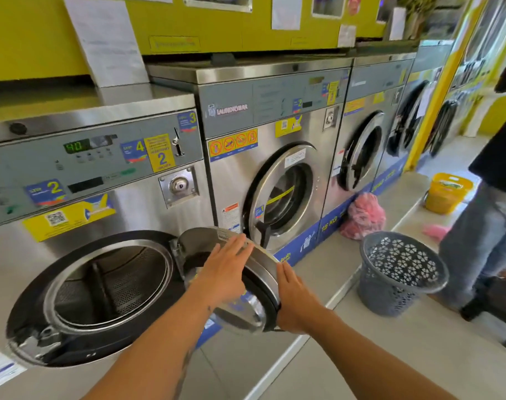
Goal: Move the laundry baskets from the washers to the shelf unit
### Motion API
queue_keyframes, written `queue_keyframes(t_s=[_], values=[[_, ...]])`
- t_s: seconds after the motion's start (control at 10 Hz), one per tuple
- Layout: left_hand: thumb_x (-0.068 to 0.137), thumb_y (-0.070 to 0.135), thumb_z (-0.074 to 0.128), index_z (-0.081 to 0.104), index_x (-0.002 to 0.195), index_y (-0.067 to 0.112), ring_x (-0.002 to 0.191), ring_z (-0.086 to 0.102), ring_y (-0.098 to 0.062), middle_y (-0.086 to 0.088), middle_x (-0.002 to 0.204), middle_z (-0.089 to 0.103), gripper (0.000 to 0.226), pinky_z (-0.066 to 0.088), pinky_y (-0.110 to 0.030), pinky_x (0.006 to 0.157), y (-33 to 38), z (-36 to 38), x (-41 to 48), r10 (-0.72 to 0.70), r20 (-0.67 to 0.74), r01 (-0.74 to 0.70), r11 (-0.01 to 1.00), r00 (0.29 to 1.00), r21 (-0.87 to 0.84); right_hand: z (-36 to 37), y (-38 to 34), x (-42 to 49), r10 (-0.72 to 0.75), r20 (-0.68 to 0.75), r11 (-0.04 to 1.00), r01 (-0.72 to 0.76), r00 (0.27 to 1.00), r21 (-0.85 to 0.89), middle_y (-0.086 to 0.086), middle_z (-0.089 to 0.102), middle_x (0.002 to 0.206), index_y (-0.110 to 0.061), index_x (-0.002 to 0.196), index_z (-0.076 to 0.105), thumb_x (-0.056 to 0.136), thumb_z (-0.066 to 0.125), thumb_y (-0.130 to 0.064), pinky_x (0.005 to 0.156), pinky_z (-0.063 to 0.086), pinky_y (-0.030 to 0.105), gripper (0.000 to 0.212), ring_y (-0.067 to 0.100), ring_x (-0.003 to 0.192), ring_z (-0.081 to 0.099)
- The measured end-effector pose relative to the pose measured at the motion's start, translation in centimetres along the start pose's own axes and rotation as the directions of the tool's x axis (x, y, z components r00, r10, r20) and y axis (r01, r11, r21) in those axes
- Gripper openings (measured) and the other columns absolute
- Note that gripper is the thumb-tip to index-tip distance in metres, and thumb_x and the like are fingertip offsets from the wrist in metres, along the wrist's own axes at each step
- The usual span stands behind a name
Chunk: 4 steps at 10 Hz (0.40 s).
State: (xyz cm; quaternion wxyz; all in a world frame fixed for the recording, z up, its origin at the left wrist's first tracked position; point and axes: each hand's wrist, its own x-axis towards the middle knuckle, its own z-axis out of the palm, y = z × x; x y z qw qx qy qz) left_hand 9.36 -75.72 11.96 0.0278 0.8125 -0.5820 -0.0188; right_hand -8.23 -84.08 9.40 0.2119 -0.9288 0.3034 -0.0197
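Both hands lie flat, fingers spread, on the nearest washer's open door (246, 272): left hand (223, 272) on its face, right hand (295, 301) at its rim. A grey laundry basket (401, 272) stands tilted on the floor by the step.

Grey flower-pierced basket (401, 272), yellow bucket (446, 193), perhaps pink laundry (362, 216).

A glossy yellow-green wall (38, 39) fills the upper left of the frame, hung with white paper notices (109, 41). Pale grey floor tiles (404, 356) spread across the lower right, edged by a raised tiled ledge (326, 272). Daylight brightens the far right.
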Motion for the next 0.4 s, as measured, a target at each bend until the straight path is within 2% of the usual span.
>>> queue_keyframes(t_s=[0.1,0.2,0.3,0.4], values=[[0.077,0.011,0.059,0.007,0.154,0.021,0.15,-0.005,-0.018,0.004,0.163,-0.006,0.094,0.008,-0.05,0.12,1.3,-0.4,1.9,-0.06,0.033,0.061,0.997,0.998,-0.047,-1.1,2.2,2.3,-0.03,-0.019,1.0,0.03,0.999,-0.004,0.004,0.023,0.15,-0.014,0.148,0.011,0.063,0.081,-0.026,0.109,0.038,0.039,0.111,0.03,0.136,0.033],[0.077,0.01,0.056,0.008,0.155,0.021,0.15,-0.003,-0.018,0.006,0.163,-0.005,0.092,0.009,-0.049,0.121,1.9,-0.6,3.2,-0.116,0.037,0.119,0.989,0.993,-0.089,-1.6,3.7,3.5,-0.058,0.01,0.998,0.058,0.998,0.0,0.002,0.017,0.156,-0.015,0.15,0.006,0.064,0.082,-0.028,0.114,0.033,0.041,0.116,0.029,0.141,0.026],[0.083,0.008,0.049,0.024,0.152,0.022,0.147,0.017,-0.018,0.004,0.162,0.016,0.075,0.021,-0.039,0.119,2.9,-0.7,4.0,-0.237,-0.097,0.205,0.943,0.967,-0.262,-2.5,5.4,5.4,-0.119,0.029,0.991,0.118,0.992,0.06,0.001,0.025,0.149,-0.017,0.145,0.017,0.069,0.075,-0.024,0.109,0.038,0.045,0.097,0.031,0.136,0.032],[0.087,0.011,0.044,0.041,0.142,0.025,0.134,0.04,-0.018,0.005,0.149,0.041,0.056,0.034,-0.034,0.111,4.3,-0.6,4.1,-0.389,-0.258,0.271,0.878,0.884,-0.395,-3.8,6.8,6.5,-0.192,0.005,0.979,0.191,0.981,0.071,0.001,0.037,0.138,-0.02,0.136,0.028,0.074,0.068,-0.024,0.102,0.044,0.048,0.074,0.03,0.128,0.042]])
